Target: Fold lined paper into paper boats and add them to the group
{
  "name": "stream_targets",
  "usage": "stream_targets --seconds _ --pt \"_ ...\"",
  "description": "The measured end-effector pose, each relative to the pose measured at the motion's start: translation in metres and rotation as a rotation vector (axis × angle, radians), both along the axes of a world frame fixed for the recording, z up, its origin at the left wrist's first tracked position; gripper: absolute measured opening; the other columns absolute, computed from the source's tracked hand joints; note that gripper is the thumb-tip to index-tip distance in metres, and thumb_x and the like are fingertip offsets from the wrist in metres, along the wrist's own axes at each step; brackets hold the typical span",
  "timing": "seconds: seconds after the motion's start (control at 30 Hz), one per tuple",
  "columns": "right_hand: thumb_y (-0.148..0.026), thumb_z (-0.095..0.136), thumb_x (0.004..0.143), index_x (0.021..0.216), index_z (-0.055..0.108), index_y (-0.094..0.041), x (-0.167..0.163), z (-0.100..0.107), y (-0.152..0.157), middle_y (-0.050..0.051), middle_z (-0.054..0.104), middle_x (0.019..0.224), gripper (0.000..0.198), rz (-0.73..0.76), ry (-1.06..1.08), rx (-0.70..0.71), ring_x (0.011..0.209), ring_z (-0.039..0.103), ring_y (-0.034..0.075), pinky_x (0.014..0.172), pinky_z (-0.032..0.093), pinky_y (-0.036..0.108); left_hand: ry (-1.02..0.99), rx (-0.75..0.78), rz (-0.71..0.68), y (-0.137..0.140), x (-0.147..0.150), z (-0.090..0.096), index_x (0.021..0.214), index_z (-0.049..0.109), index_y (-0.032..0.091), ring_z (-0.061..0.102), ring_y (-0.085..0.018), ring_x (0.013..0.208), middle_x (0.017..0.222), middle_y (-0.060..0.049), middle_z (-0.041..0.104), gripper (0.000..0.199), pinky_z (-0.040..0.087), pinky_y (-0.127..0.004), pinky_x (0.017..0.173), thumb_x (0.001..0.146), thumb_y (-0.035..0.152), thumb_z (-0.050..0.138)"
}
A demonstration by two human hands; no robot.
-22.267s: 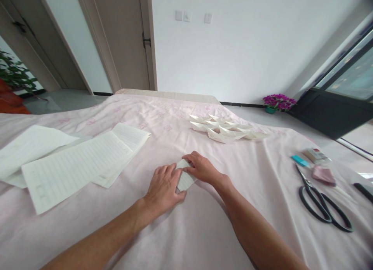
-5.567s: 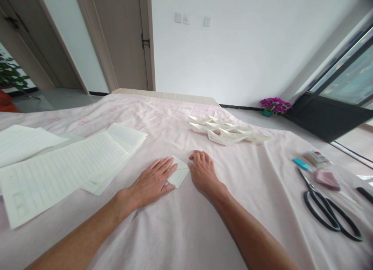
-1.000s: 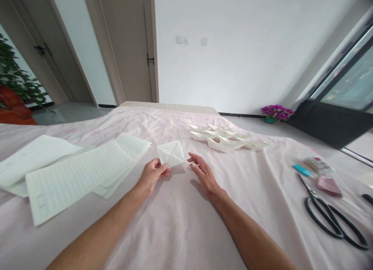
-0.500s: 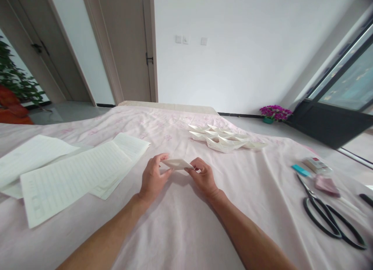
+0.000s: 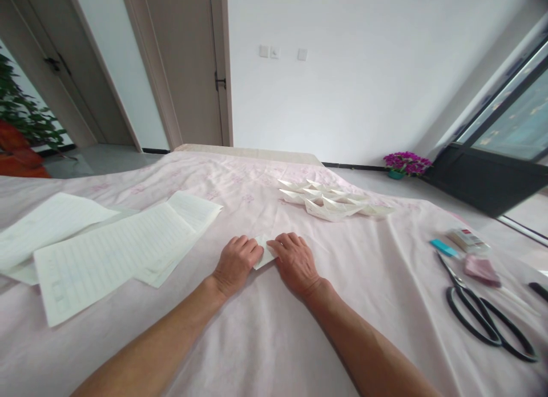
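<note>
A small folded piece of paper [image 5: 265, 255] lies low over the pink cloth, with both hands on it. My left hand [image 5: 238, 262] is closed on its left side, knuckles up. From the right, my right hand [image 5: 296, 261] grips the other side, fingers bent over the paper and thumb toward the middle. Much of the paper is hidden under the fingers. Beyond the hands, to the right, several folded paper boats [image 5: 331, 201] stand close together. Lined sheets of paper [image 5: 115, 251] lie spread and overlapping at the left.
A pink floral cloth [image 5: 248, 340] with soft wrinkles covers the table. At the right lie black-handled scissors [image 5: 479, 314], a light blue eraser-like block [image 5: 443, 248], a small box [image 5: 468, 240], a pink piece of cloth [image 5: 482, 269] and a dark object [image 5: 538, 291] at the edge.
The folded paper has been turned and lowered from a raised, flat diamond to near the cloth. Both hands have moved closer together and now rest palms down over it.
</note>
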State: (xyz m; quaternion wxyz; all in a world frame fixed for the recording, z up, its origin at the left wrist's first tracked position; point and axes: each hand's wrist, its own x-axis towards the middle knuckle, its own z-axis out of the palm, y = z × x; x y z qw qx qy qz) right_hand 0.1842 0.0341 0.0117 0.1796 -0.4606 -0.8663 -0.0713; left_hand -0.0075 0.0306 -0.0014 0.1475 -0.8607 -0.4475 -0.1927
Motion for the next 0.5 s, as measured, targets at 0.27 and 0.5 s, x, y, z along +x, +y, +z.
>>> stream_targets --seconds 0.27,0.5 --pt "-0.022 0.052 0.096 0.098 0.066 -0.023 0.002 -0.004 0.0 0.005 0.063 0.094 0.014 -0.033 -0.114 -0.09 0.089 0.05 0.021 0.074 0.035 0.031 -0.151 -0.128 -0.063 0.006 -0.013 -0.004 0.102 0.066 0.022 0.061 -0.02 0.09 0.092 -0.004 0.069 0.023 0.046 -0.034 0.081 0.089 0.009 0.052" --pt "-0.02 0.05 0.096 0.099 0.067 -0.025 0.003 -0.003 -0.001 0.004 0.064 0.099 0.018 -0.093 -0.129 -0.154 0.088 0.053 0.019 0.067 0.035 0.029 -0.261 -0.194 -0.116 0.014 -0.034 -0.013 0.096 0.07 0.021 0.065 -0.018 0.089 0.095 -0.002 0.073 0.017 0.052 -0.032 0.081 0.084 0.01 0.064"
